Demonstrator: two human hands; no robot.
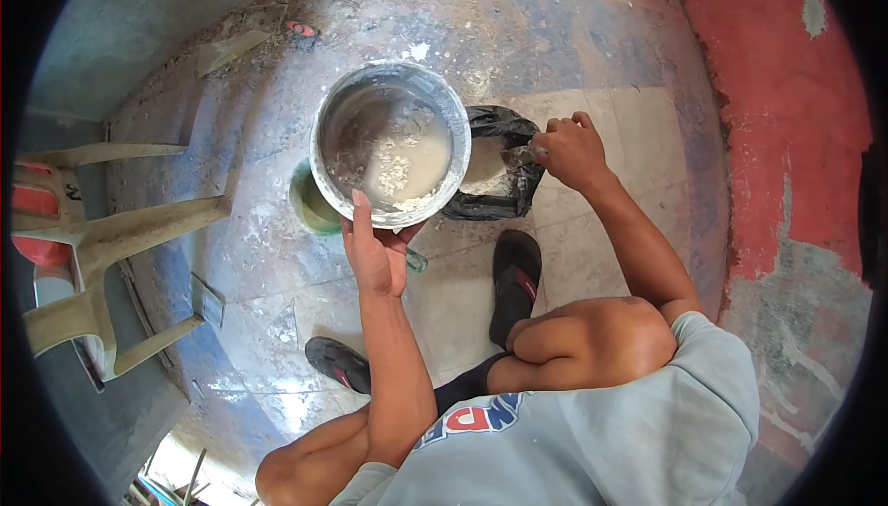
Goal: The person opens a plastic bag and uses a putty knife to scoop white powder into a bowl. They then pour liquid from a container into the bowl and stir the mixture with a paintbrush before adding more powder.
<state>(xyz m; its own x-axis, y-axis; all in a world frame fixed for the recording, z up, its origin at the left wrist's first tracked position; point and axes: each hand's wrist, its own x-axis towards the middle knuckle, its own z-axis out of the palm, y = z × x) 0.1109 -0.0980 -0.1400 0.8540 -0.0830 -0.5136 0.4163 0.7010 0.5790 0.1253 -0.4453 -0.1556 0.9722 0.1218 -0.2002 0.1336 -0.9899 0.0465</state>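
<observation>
Metal mixing bowl point(389, 143), rigid, probably heavy with wet plaster, sits raised over the tiled floor point(462, 302); left hand point(377, 252) cups its near rim. Right hand point(572, 150) pinches a small scraper point(523, 153) at the limp black bag point(504, 182).

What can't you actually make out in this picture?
Head view only:
- What the right hand grips: a small tool, mostly hidden by the fingers and the black bag.
- The bag's contents: only a pale patch shows, the bag's folds cover the rest.
- The green object: mostly behind the metal bowl that the left hand holds up.
- The small red thing on the floor: too small to identify.
</observation>
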